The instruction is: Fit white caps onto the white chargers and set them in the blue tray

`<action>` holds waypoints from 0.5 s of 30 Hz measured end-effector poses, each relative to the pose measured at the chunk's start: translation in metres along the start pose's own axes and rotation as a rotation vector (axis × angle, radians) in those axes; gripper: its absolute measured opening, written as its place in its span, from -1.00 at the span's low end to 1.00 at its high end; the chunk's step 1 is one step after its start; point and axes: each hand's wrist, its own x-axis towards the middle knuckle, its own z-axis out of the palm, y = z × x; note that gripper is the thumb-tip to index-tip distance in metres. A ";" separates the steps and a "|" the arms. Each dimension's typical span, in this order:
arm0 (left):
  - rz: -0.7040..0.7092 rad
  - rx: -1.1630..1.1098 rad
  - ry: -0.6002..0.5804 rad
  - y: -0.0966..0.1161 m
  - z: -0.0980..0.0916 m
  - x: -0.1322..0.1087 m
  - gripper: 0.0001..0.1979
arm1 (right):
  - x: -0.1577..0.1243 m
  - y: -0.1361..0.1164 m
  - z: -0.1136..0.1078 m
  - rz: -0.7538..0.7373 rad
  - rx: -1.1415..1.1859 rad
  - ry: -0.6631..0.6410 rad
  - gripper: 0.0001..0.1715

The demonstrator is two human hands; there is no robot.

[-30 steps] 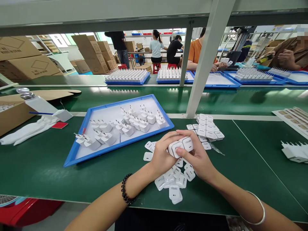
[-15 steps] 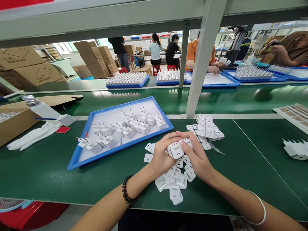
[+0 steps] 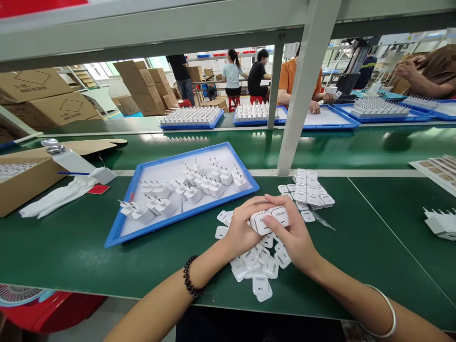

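Note:
Two white plug chargers sit side by side between my hands, their printed faces toward me. My left hand [image 3: 238,231] wraps the left charger [image 3: 257,225] from the side. Curled round the right charger [image 3: 281,217] is my right hand [image 3: 298,240], its thumb lying across the left charger's face. Prongs on these two are hidden by my fingers. Below my wrists lies a loose pile of white charger face plates [image 3: 261,285]. More plates are stacked in rows [image 3: 301,187] beyond my right hand, beside a scrap of clear film [image 3: 323,221].
A blue-rimmed tray [image 3: 192,213] at left holds several chargers, prongs up. Further left are a white glove [image 3: 59,197], a pump bottle [image 3: 73,161] and a carton [image 3: 32,187]. A metal post [image 3: 294,114] rises ahead. Another charger group [image 3: 441,225] lies right. Co-workers sit beyond.
My right thumb has slid left onto the left charger's face, leaving the right charger's face more exposed. The whole view has shifted slightly.

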 end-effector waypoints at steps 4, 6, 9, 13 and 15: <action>0.010 0.013 -0.002 -0.002 0.004 -0.005 -0.70 | 0.001 0.000 0.004 0.048 -0.036 0.056 -0.63; 0.019 0.034 -0.016 -0.002 0.005 -0.007 -0.69 | 0.002 0.002 0.004 0.052 -0.088 0.082 -0.55; 0.017 0.068 -0.050 -0.002 0.006 -0.006 -0.68 | 0.002 0.007 0.002 0.044 -0.111 0.084 -0.46; 0.053 0.129 -0.111 0.001 -0.011 0.009 -0.68 | 0.004 0.010 -0.002 0.044 0.075 0.005 -0.41; 0.040 0.284 -0.132 0.003 -0.039 0.025 -0.69 | 0.006 0.009 -0.004 0.064 0.176 0.016 -0.39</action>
